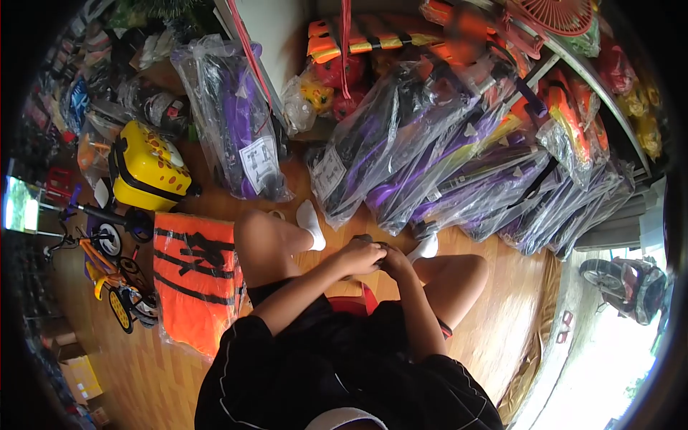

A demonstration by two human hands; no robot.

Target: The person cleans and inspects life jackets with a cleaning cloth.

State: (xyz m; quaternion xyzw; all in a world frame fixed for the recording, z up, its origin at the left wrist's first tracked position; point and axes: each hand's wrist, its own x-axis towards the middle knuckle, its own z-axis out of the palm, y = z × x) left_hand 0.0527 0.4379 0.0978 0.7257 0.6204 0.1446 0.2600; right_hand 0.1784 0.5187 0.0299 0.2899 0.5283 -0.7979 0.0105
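My left hand (360, 256) and my right hand (393, 261) are together in front of my lap, between my knees. Fingers of both are closed around a small dark object (363, 239), too small and too covered to name. Below them a bit of a red seat (368, 299) shows between my legs. White socks (310, 223) are on my feet, which rest on the wooden floor.
Plastic-wrapped purple and black items (408, 165) lean ahead. An orange life vest (197, 279) lies at the left, near a yellow suitcase (148, 166) and a small orange bicycle (107, 269). A motorcycle (625, 283) stands outside at the right.
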